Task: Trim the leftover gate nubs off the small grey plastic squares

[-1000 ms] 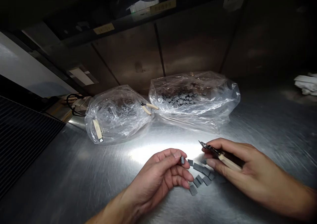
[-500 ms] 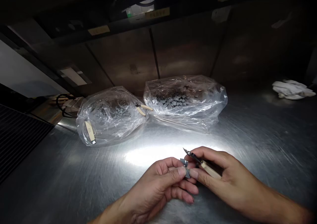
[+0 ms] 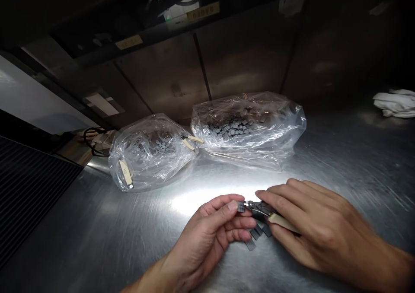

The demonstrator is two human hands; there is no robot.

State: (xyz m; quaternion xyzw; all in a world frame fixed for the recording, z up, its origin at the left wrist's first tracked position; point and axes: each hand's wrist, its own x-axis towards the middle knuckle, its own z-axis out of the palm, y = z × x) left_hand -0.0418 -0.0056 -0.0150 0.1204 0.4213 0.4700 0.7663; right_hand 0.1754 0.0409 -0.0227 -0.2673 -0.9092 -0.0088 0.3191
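My left hand (image 3: 207, 232) pinches a small grey block (image 3: 240, 206) between thumb and fingers. My right hand (image 3: 317, 224) is shut on small pliers (image 3: 282, 223) with cream grips, and their metal jaws (image 3: 256, 207) reach the block. Several loose grey blocks (image 3: 256, 233) lie on the steel table (image 3: 356, 154) beneath the hands, partly hidden by the fingers. I cannot tell whether the jaws grip the block.
Two clear plastic bags (image 3: 151, 152) (image 3: 248, 120) of grey blocks lie at the back of the table, with cream-gripped tools on the nearer one. A white cloth (image 3: 395, 103) lies far right. A dark grating (image 3: 32, 198) runs along the left edge.
My right hand has moved left and turned the pliers flatter, bringing the jaws to the block in my left hand. The view has shifted slightly.
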